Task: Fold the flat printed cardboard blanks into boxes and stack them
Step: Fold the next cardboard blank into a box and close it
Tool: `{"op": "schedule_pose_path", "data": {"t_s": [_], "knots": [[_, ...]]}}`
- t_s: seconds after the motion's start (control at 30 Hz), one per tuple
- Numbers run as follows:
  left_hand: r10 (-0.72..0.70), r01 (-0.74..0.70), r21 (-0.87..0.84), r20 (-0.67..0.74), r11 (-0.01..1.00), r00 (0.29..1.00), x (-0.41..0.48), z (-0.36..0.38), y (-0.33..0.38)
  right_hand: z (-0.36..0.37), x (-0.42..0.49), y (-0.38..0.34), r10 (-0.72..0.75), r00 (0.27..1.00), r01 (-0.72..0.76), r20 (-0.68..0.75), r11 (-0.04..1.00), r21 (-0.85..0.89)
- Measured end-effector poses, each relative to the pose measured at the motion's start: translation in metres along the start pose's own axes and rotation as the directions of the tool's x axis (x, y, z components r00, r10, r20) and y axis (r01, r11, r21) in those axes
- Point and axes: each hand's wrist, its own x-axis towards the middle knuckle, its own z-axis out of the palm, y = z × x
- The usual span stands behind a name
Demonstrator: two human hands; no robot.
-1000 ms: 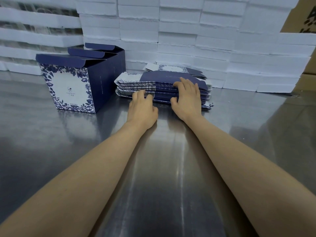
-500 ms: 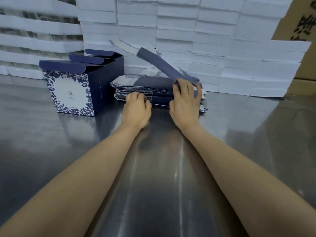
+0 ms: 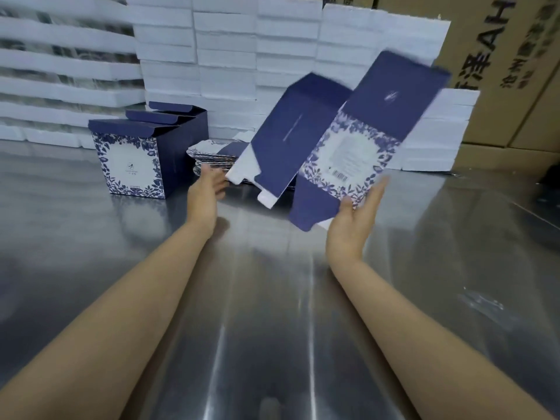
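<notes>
I read "AH" on the brown corrugated carton (image 3: 500, 56); the Chinese characters beside it are blurred. Print on my navy floral cardboard blank (image 3: 348, 147) is illegible.

Blank (image 3: 342, 137) w/ blurry top; stack (image 3: 212, 154) half-hidden.
</notes>
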Motion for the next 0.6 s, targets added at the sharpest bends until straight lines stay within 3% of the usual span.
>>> {"op": "schedule_pose_path", "data": {"t_s": [0.1,0.17,0.23,0.33,0.4,0.5,0.6], "knots": [[-0.136,0.155,-0.249,0.093,0.956,0.986,-0.013,-0.015,0.008,-0.009,0.007,-0.005,0.296,0.931,-0.349,0.215,0.895,0.277],[-0.145,0.207,-0.319,0.209,0.925,0.967,-0.019,-0.019,0.01,-0.01,0.01,-0.005,0.396,0.862,-0.478,0.315,0.843,0.247],[-0.146,0.251,-0.342,0.305,0.905,0.941,-0.023,-0.019,0.012,-0.014,0.015,-0.004,0.473,0.824,-0.545,0.31,0.811,0.211],[-0.16,0.272,-0.281,0.365,0.92,0.917,-0.023,-0.018,0.011,-0.021,0.025,-0.003,0.513,0.792,-0.6,0.333,0.755,0.264],[-0.144,0.211,-0.145,0.375,0.967,0.916,-0.021,-0.02,0.009,-0.019,0.028,-0.002,0.519,0.764,-0.63,0.383,0.729,0.27],[-0.128,0.147,-0.028,0.35,0.989,0.928,-0.019,-0.021,0.005,-0.017,0.033,0.0,0.563,0.671,-0.733,0.484,0.602,0.316],[-0.134,0.134,0.021,0.301,0.991,0.944,-0.019,-0.02,0.003,-0.02,0.038,0.001,0.492,0.589,-0.796,0.641,0.489,0.356]]}}
